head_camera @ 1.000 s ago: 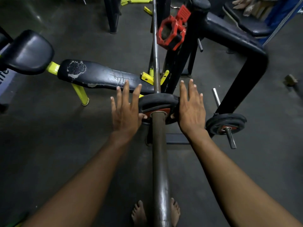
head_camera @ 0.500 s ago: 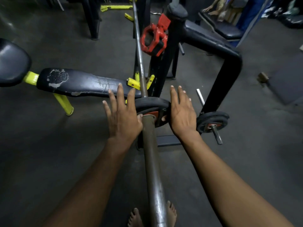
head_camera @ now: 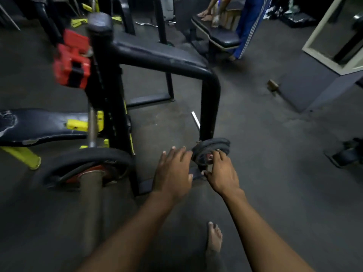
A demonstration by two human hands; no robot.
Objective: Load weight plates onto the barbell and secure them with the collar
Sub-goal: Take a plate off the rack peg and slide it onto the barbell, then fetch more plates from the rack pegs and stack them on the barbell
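The barbell (head_camera: 91,195) runs up the left side with a black weight plate (head_camera: 78,160) with a red centre seated on its sleeve. A red collar (head_camera: 71,63) sits high on the black rack upright (head_camera: 106,91), blurred. A small black weight plate (head_camera: 213,147) hangs on a storage peg at the foot of the rack's bent leg. My left hand (head_camera: 172,171) is spread open just left of this small plate. My right hand (head_camera: 223,171) lies on its face, fingers bent over the red hub and thumb below, not clearly closed round it.
The worn black bench pad (head_camera: 39,124) on a yellow frame lies left. A second bench (head_camera: 218,36) with a person beside it stands at the back. A grey box with a mirror (head_camera: 330,61) is at right. My bare foot (head_camera: 215,238) is on the dark floor.
Both hands have left the plate on the barbell and moved right to the small plate on the storage peg. My view has swung right with them.
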